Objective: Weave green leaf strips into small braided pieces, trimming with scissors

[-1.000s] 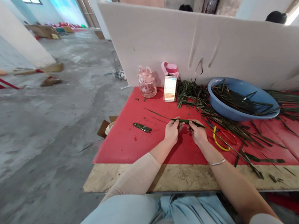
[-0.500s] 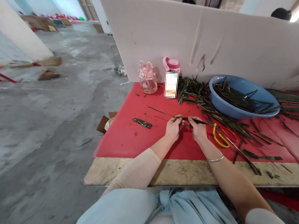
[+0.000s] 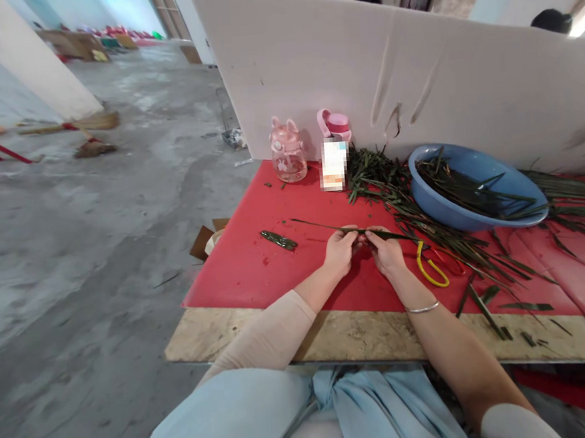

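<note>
A long, narrow dark green leaf strip [image 3: 317, 224] stretches between my two hands above the red table cover. My left hand [image 3: 342, 249] pinches it near its middle, with the thin tip poking out to the left. Close beside it, my right hand [image 3: 385, 250] grips the wider part, which runs out to the right. The fingertips of both hands nearly meet. Left of my hands lies a short, wet-looking green leaf piece [image 3: 278, 240]. Scissors with yellow and red handles [image 3: 430, 268] rest just right of my right hand; their blades are hidden among leaves.
A blue basin [image 3: 429, 203] holds leaf strips, with piled leaves [image 3: 377, 173] around it. At the back stand a pink clear bottle [image 3: 289, 156], a pink-lidded bottle [image 3: 336, 124] and a blurred white card-like thing [image 3: 334, 166]. A white board [image 3: 312, 64] rises behind; a wooden edge [image 3: 361, 334] runs along the front.
The leaf strip's left end has dropped slightly and its right end no longer trails toward the front edge. My hands have drawn a little closer together. The view has shifted slightly.
</note>
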Tool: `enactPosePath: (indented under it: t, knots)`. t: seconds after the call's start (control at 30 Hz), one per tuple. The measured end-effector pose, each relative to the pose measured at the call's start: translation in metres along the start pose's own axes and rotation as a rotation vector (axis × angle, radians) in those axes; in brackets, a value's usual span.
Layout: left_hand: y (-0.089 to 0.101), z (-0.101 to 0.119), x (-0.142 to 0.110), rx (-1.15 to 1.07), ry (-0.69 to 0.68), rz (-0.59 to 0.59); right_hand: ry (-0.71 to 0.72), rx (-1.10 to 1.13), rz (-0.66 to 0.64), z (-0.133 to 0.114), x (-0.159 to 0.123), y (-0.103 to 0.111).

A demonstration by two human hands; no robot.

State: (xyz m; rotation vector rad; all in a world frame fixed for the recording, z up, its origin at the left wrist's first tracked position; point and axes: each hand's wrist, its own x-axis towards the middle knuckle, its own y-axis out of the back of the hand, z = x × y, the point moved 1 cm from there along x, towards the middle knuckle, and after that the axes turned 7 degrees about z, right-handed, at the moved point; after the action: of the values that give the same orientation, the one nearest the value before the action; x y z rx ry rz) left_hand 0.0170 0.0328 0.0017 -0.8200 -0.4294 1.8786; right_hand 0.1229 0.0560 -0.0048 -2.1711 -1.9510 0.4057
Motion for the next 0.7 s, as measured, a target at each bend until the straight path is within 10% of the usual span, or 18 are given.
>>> enactPosePath:
  t: [0.37, 0.7]
  knots:
    - [0.005, 0.012, 0.011, 0.015, -0.081, 0.133, 0.031, -0.071, -0.013, -0.006, -0.016, -0.010]
    - [0.002, 0.018, -0.009, 0.149, 0.008, -0.003, 0.189, -0.024, -0.038, -0.033, -0.003, -0.002]
